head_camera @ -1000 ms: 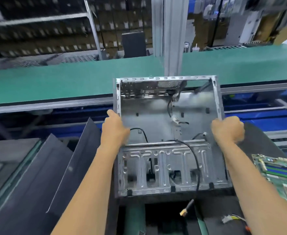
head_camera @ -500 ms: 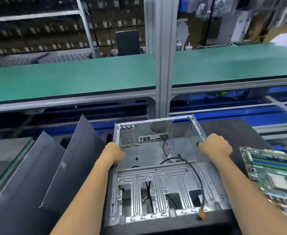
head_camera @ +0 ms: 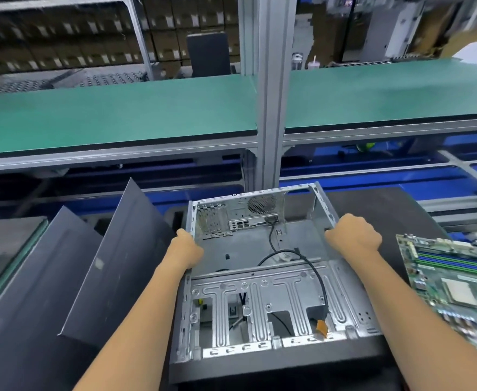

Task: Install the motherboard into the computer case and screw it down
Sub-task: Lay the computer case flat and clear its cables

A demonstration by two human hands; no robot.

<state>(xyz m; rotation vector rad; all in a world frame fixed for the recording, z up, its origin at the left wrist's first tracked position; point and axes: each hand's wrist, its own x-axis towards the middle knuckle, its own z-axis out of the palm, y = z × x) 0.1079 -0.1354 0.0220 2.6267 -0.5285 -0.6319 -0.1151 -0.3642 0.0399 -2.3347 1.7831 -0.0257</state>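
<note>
Factory shelving stacked with brown boxes [head_camera: 70, 49] fills the blurred background, and a long green-topped bench [head_camera: 118, 114] runs across the view, split by a grey aluminium post [head_camera: 269, 88]. Below it, nearer the viewer, lies a dark work surface [head_camera: 378, 207].

An open computer case [head_camera: 259, 277] of bare silver metal lies on its side at the middle of this surface, its open face upward. Its rear panel, with expansion slots, a port cut-out and a round fan grille [head_camera: 262, 204], faces the far edge. Its front end, a ribbed metal drive cage [head_camera: 276, 309] with several openings, faces the near edge. A black cable [head_camera: 313, 275] curves from the rear panel across the case floor and over the cage, ending in an orange connector [head_camera: 322, 328].

2 bare forearms reach in from the near edge. The left hand [head_camera: 188, 251] grips the case's left wall, its fingers curled over the top rim. The right hand [head_camera: 354, 235] grips the case's right wall in the same way, knuckles up and fingers clamped on the rim.

The motherboard [head_camera: 454, 280], green with blue and green memory slots and a square processor socket, lies on the surface by the right edge, just beside the case and apart from it. It is outside the case.

2 dark flat panels [head_camera: 113, 263] lean at an angle at the left side of the surface, beside the left forearm.
</note>
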